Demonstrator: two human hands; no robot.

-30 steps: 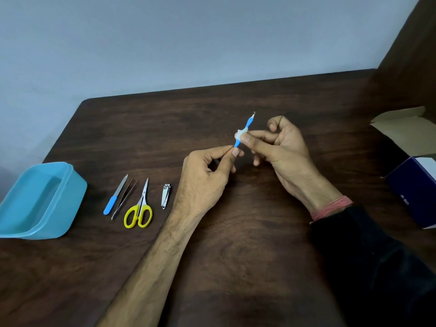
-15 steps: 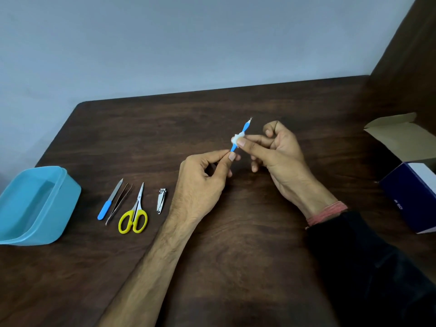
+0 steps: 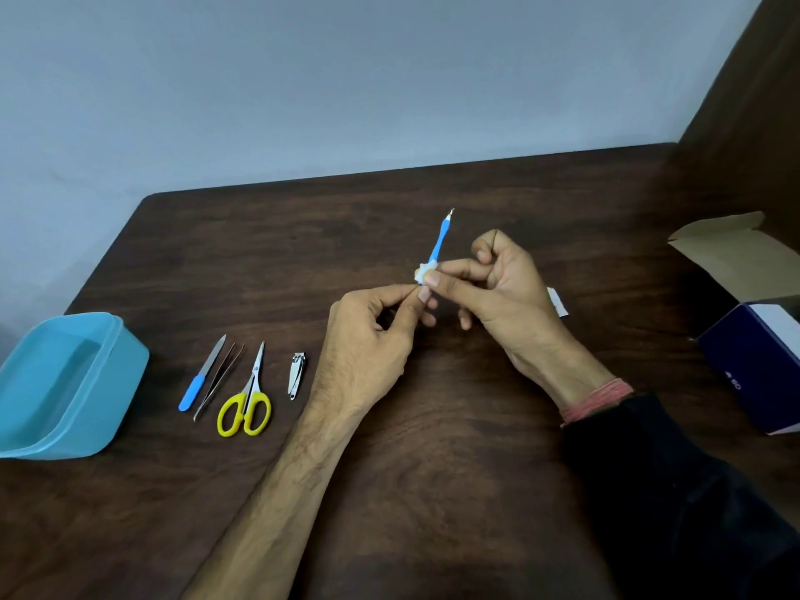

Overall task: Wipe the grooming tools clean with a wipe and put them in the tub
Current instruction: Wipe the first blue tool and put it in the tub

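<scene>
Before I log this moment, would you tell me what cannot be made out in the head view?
- Lower end of the blue tool: hidden by the wipe and the left hand.
- Its metal tip: too small to identify.
- Blue tub: cut off by the left edge, so its near inside is unseen.
- White scrap behind the right hand: mostly hidden.
- Navy box: cut by the right edge, print too small.
</scene>
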